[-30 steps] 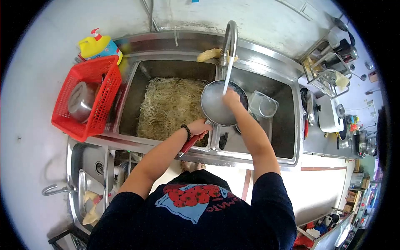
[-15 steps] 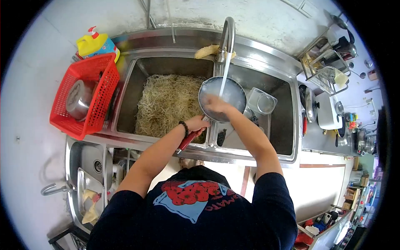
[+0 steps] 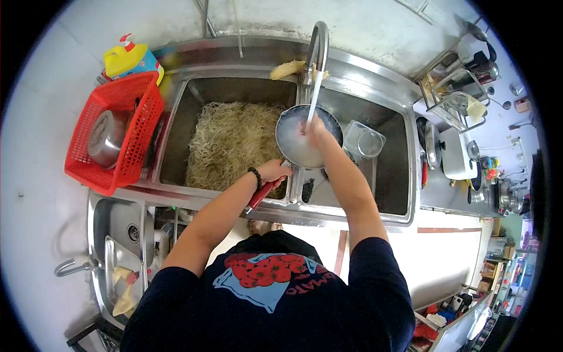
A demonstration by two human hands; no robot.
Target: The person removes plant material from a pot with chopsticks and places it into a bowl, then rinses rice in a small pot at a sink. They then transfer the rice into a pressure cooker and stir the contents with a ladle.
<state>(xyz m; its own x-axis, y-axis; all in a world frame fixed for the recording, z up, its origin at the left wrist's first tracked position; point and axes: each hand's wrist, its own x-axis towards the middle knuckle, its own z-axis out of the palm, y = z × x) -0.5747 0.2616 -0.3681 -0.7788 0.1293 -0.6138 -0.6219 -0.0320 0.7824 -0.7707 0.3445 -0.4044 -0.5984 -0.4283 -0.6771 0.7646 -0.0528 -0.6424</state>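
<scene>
The left hand is closed around the red handle of the pan. The pan is located just beyond the left hand, over the divider between the two sinks. The right hand is positioned inside the pan, at its right half; whether its fingers are open or closed cannot be determined. Pale strands lie left of the pan; a clear container sits right. At the far side, the faucet discharges water into the pan.

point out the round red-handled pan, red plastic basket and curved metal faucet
Round red-handled pan (image 3: 332,121): head view, on its inner wall
Red plastic basket (image 3: 141,137): head view, on its side wall
Curved metal faucet (image 3: 325,44): head view, on its neck
</scene>
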